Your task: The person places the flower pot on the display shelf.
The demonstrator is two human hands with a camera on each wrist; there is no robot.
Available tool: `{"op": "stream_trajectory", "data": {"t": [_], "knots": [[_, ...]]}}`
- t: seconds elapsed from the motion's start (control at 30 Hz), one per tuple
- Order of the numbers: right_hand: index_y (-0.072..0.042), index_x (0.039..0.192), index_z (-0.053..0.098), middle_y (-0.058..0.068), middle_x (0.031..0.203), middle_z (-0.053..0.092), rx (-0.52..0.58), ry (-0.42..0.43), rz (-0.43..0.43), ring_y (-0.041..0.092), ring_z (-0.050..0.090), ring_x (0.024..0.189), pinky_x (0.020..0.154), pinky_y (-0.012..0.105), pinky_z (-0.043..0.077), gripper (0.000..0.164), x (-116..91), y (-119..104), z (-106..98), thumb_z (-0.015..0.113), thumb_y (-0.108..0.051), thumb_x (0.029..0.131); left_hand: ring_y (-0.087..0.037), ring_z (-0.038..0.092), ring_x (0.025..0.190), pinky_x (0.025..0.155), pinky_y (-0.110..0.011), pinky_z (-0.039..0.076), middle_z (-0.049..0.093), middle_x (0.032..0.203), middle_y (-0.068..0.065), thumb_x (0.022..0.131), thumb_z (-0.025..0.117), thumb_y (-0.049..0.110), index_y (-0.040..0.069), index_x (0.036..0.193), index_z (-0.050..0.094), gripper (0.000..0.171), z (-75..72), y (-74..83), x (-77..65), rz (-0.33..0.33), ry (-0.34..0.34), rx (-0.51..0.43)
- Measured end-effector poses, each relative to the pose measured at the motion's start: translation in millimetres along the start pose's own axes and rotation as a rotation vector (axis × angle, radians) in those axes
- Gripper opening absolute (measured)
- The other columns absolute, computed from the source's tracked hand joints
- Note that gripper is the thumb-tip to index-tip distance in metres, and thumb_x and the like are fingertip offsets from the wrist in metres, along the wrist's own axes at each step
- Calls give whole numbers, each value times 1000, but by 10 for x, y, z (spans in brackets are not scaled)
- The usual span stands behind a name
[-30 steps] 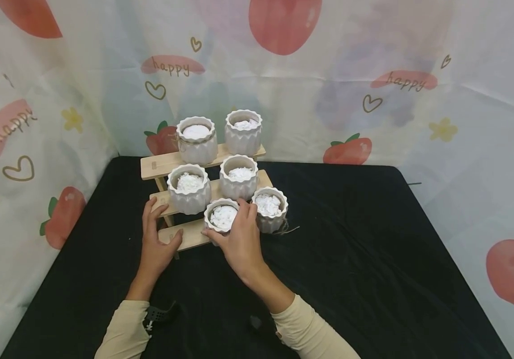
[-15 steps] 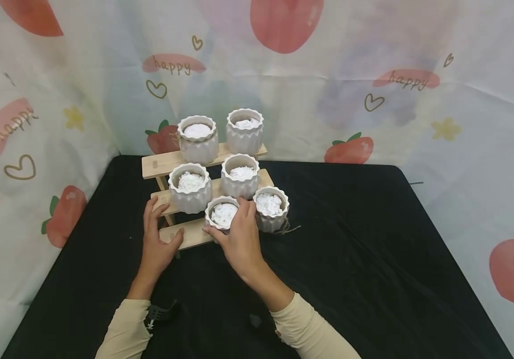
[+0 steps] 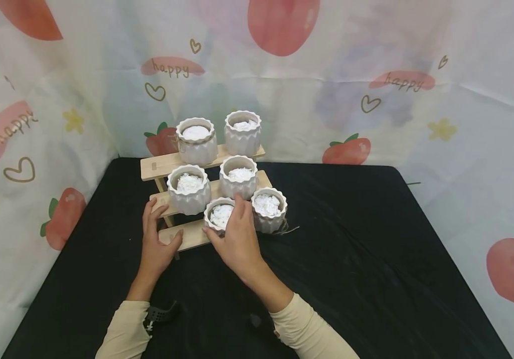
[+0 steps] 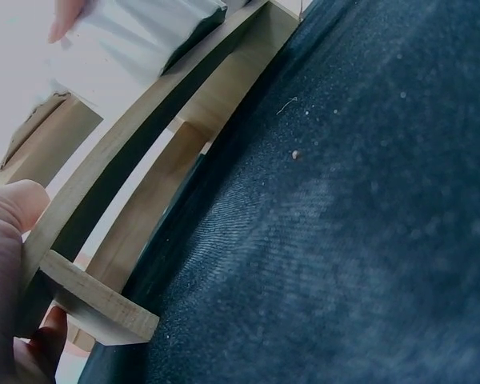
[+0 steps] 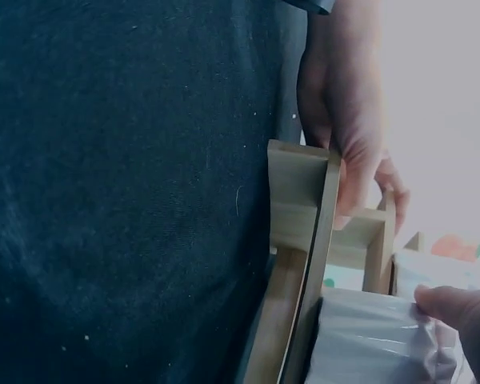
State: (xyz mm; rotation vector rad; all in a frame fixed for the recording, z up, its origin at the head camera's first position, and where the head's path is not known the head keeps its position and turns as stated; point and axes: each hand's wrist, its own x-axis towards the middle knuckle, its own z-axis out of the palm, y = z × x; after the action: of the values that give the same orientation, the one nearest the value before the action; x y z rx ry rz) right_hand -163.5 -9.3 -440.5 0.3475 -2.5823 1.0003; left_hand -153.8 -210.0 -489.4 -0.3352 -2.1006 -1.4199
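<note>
A light wooden three-step stand [image 3: 149,167] carries several white scalloped pots with white crumbly filling. My right hand [image 3: 238,239] holds the left pot [image 3: 221,214] of the lowest step, thumb on its near left side and fingers on its right. In the right wrist view the thumb [image 5: 448,302] lies against that pot's ribbed wall [image 5: 368,336]. My left hand [image 3: 155,247] grips the stand's left end. The left wrist view shows its thumb [image 4: 24,204] over the lowest step [image 4: 104,172] and a finger [image 4: 52,332] beneath.
Another pot [image 3: 268,212], with twine at its base, stands just right of the held one. Two pots [image 3: 189,192] [image 3: 239,179] sit on the middle step, two more [image 3: 197,142] [image 3: 243,134] on top. Black cloth [image 3: 351,249] covers the table; a printed curtain [image 3: 292,99] hangs behind.
The fingers of my right hand have shifted slightly left and away from the twine-tied pot, still on the same pot. My left hand and the stand have not visibly moved.
</note>
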Motion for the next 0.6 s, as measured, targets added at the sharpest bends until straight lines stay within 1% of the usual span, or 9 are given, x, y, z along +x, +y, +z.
{"op": "stream_trajectory", "data": {"t": [0.2, 0.33, 0.47, 0.53, 0.6], "knots": [[3, 150, 29, 20, 132, 43, -38, -6, 9, 34, 48, 122, 100, 46, 48, 100, -2, 1, -14, 90, -37, 81, -46, 16, 149, 107, -69, 26, 20, 160, -35, 77, 71, -22, -12, 140, 46, 69, 11, -8, 10, 6, -4, -3], [3, 149, 31, 21, 135, 41, -48, 18, -21, 35, 47, 125, 101, 46, 48, 97, -25, -20, -41, 90, -34, 81, -46, 17, 149, 107, -69, 26, 19, 160, -35, 77, 71, -23, -12, 140, 45, 69, 17, -6, 26, -5, -6, -5], [3, 145, 37, 21, 138, 41, -77, 54, -106, 36, 47, 127, 100, 46, 49, 87, -86, -60, -109, 89, -29, 83, -46, 17, 149, 108, -69, 26, 18, 161, -34, 77, 72, -23, -12, 140, 45, 70, 34, -57, 35, -10, -13, -19], [3, 142, 42, 20, 139, 43, -82, 63, -166, 37, 47, 129, 101, 45, 49, 79, -126, -78, -155, 87, -28, 84, -45, 16, 150, 107, -70, 26, 18, 162, -31, 76, 72, -23, -11, 141, 46, 71, 46, -151, 31, -8, -11, -27], [3, 139, 48, 19, 141, 45, -75, 60, -234, 37, 46, 133, 104, 44, 46, 71, -168, -70, -215, 85, -26, 86, -41, 15, 151, 107, -70, 27, 18, 164, -26, 77, 73, -21, -8, 143, 46, 73, 59, -275, 22, -12, -13, -32]]}}
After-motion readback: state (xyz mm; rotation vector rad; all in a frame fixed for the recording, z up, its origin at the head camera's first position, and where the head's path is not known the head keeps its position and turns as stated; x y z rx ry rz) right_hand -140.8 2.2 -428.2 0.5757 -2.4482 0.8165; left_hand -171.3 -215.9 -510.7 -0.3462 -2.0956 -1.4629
